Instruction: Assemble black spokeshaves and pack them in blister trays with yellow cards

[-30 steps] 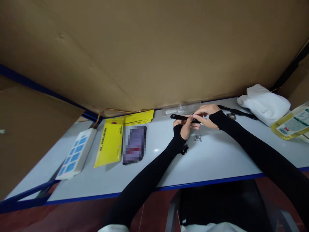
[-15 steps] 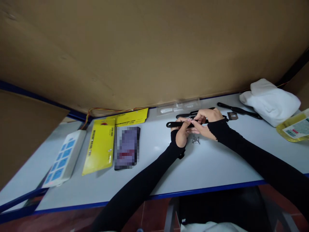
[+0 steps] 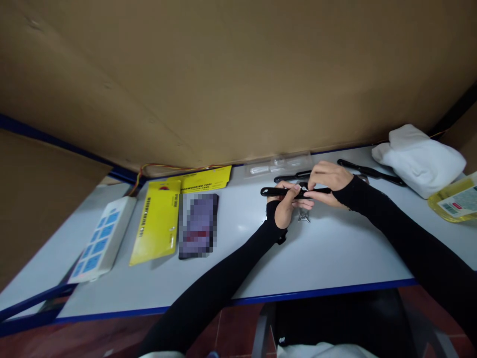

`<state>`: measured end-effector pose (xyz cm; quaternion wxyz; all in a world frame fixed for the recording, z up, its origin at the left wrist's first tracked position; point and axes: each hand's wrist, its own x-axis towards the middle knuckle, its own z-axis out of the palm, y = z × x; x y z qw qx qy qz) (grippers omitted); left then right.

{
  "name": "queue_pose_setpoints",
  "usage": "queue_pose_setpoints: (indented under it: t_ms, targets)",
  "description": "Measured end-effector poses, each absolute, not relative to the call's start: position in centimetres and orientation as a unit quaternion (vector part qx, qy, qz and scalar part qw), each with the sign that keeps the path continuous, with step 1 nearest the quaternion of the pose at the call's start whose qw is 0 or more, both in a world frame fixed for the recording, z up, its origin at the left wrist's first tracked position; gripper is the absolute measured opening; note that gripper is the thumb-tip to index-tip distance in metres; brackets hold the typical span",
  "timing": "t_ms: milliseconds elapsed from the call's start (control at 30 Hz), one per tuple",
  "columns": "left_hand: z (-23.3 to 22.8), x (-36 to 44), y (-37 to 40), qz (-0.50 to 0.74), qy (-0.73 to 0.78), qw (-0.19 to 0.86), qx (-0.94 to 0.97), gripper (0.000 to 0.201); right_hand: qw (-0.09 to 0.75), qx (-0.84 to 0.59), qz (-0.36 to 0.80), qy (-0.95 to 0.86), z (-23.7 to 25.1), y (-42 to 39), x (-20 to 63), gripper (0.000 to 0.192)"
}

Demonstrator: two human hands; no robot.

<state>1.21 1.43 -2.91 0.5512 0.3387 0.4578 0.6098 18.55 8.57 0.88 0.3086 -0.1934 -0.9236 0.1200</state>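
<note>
My left hand is wrapped round a black spokeshave, its long handle sticking out to the left. At the tool's middle sits a small shiny metal part. Over that middle, my right hand has its thumb and fingertips close together; whatever they pinch is too small to make out. Just below the hands lie several small silver screws on the table. Behind them rests another black spokeshave, partly covered by my right hand. A third black spokeshave lies farther right.
Yellow cards and a phone with a blurred-out surface lie left on the table. A white power strip is at far left. Clear plastic packaging is at the back; a white cloth and yellow liquid bottle stand right.
My right hand has shifted right and drawn back a little, uncovering more of the spokeshave's middle. My left hand keeps its hold. The whole view has shifted slightly.
</note>
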Motion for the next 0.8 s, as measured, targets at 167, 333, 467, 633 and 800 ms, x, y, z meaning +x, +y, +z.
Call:
queue_pose_setpoints:
  t_ms: [167,333,467,633,800]
  targets:
    - [-3.5,0.8,1.7,0.628,0.447,0.547,0.326,0.043,0.347,-0.229,0.139,-0.899,0.9,7.7,18.5,0.005]
    - [-3.7,0.4,1.8,0.635,0.423,0.567,0.312,0.041,0.39,-0.217,0.116,-0.887,0.2,6.8,18.1,0.023]
    - [-4.1,0.3,2.0,0.654,0.397,0.566,0.306,0.044,0.387,-0.181,0.162,-0.89,0.2,6.1,17.9,0.013]
    - [-4.4,0.1,2.1,0.658,0.379,0.567,0.317,0.042,0.417,-0.248,0.084,-0.87,0.8,5.1,17.4,0.044]
    - [-4.2,0.1,1.9,0.642,0.384,0.575,0.331,0.041,0.384,-0.213,0.005,-0.898,0.4,5.9,17.5,0.035]
